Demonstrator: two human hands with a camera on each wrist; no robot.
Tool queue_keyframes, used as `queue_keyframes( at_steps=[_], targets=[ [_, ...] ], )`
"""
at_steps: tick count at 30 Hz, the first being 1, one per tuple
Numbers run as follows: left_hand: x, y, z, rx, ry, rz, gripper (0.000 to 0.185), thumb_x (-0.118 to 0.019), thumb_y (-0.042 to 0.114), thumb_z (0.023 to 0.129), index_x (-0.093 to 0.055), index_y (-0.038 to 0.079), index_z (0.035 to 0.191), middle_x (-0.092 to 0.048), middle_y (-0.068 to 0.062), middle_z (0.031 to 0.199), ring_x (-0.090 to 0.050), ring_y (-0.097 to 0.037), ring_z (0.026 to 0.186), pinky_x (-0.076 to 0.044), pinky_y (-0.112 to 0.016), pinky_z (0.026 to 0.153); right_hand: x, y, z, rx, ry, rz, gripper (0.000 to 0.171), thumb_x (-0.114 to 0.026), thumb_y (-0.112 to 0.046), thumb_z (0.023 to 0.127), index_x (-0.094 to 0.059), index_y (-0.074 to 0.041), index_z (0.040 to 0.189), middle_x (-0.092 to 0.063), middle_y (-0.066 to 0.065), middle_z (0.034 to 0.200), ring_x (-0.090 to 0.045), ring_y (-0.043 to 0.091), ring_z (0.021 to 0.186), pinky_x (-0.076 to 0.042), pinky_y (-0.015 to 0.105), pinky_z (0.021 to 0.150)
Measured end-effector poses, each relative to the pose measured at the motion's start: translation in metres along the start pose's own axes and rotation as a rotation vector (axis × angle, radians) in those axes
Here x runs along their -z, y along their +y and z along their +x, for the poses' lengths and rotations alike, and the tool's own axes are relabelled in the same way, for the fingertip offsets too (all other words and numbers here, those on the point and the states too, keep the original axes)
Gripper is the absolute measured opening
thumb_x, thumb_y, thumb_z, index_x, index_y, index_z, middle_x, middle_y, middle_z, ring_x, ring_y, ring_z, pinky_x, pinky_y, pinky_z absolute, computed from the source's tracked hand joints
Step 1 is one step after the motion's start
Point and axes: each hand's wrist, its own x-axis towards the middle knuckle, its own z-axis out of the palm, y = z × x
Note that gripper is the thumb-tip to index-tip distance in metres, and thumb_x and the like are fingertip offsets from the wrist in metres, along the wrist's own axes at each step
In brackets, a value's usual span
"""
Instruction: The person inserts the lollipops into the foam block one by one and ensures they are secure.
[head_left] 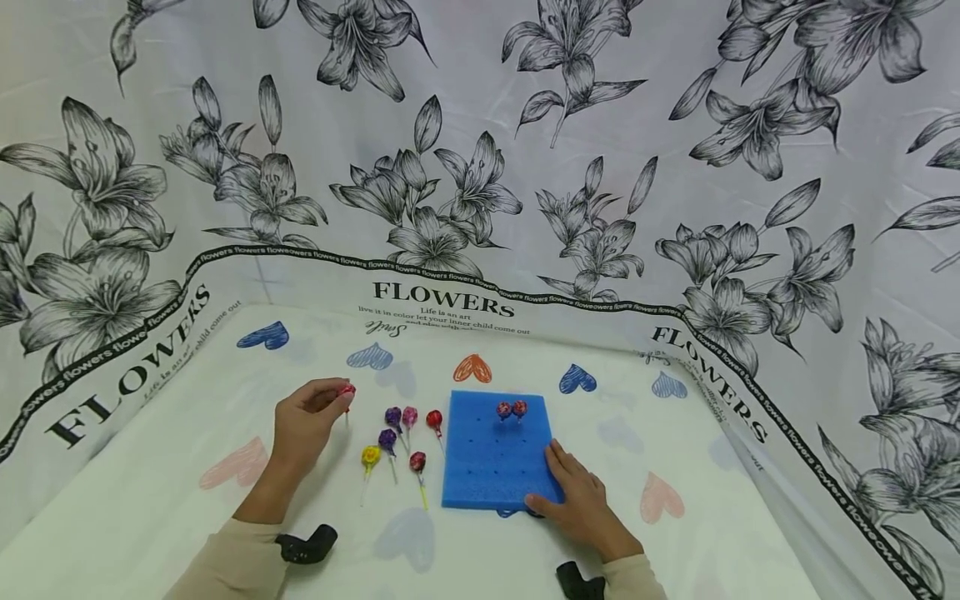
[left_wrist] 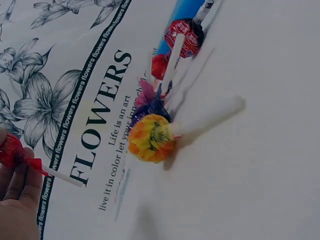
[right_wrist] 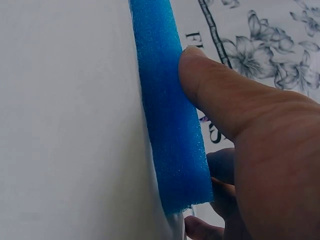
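Observation:
My left hand [head_left: 311, 421] pinches a red-wrapped lollipop [left_wrist: 11, 151] by its head, its white stick pointing down in the head view. To its right lie several loose lollipops, among them a yellow one [head_left: 371, 456], a pink one [head_left: 409, 416] and a red one [head_left: 434, 419]. Two red-patterned lollipops stand in the far part of a blue foam block [head_left: 487, 492], which has rows of small holes. My right hand [head_left: 581, 496] rests against the block's near right corner, thumb at the front edge and fingers along the right side.
A white cloth with printed hearts [head_left: 577, 379] covers the table. Behind it hangs a floral curtain [head_left: 450, 192] with a black lettered band. Black devices [head_left: 307, 546] are worn at both wrists.

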Motion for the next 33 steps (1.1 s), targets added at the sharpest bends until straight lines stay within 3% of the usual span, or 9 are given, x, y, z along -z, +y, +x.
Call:
queue_keyframes(
  at_steps=[8,16,25,29,33],
  targets=[
    [-0.013,0.037,0.014,-0.075,-0.094,-0.098,0.031,-0.069,-0.002,0.088,-0.063,-0.004,0.118,-0.062,-0.019,0.113,-0.064,-0.013,0.095,-0.052,-0.023,0.080,0.000,-0.003,-0.001,-0.002,0.006,0.008,0.091,-0.062,-0.058,0.086,-0.028,-0.004,0.151,-0.019,0.012,0.158,-0.017,0.040,0.141,-0.013,0.068,0.104],
    [-0.048,0.062,0.025,-0.114,-0.167,-0.237,0.032,-0.068,-0.009,0.085,-0.062,-0.010,0.116,-0.062,-0.027,0.110,-0.065,-0.017,0.095,-0.053,-0.026,0.082,0.001,-0.004,-0.002,-0.006,0.002,-0.002,0.092,-0.062,-0.059,0.086,-0.027,-0.004,0.151,-0.018,0.012,0.158,-0.017,0.041,0.141,-0.013,0.068,0.104],
    [-0.088,0.084,0.021,-0.077,-0.238,-0.256,0.028,-0.068,-0.004,0.087,-0.064,-0.006,0.114,-0.066,-0.021,0.107,-0.065,-0.025,0.097,-0.054,-0.027,0.080,0.002,-0.003,-0.002,0.008,0.014,0.008,0.092,-0.062,-0.059,0.086,-0.027,-0.004,0.151,-0.018,0.012,0.158,-0.018,0.041,0.141,-0.014,0.067,0.104],
    [-0.099,0.097,0.016,-0.082,-0.263,-0.280,0.027,-0.067,-0.007,0.086,-0.062,-0.012,0.113,-0.064,-0.028,0.106,-0.064,-0.032,0.097,-0.054,-0.027,0.079,0.001,-0.002,-0.002,0.013,0.018,0.023,0.092,-0.062,-0.059,0.086,-0.028,-0.004,0.151,-0.019,0.011,0.158,-0.019,0.040,0.140,-0.015,0.067,0.103],
    [-0.108,0.098,0.014,-0.035,-0.283,-0.299,0.028,-0.067,-0.008,0.086,-0.062,-0.012,0.113,-0.064,-0.029,0.107,-0.062,-0.036,0.099,-0.053,-0.028,0.082,0.001,-0.001,-0.001,0.008,0.018,0.014,0.092,-0.062,-0.059,0.086,-0.028,-0.005,0.151,-0.019,0.011,0.158,-0.019,0.039,0.141,-0.015,0.067,0.104]
  ],
)
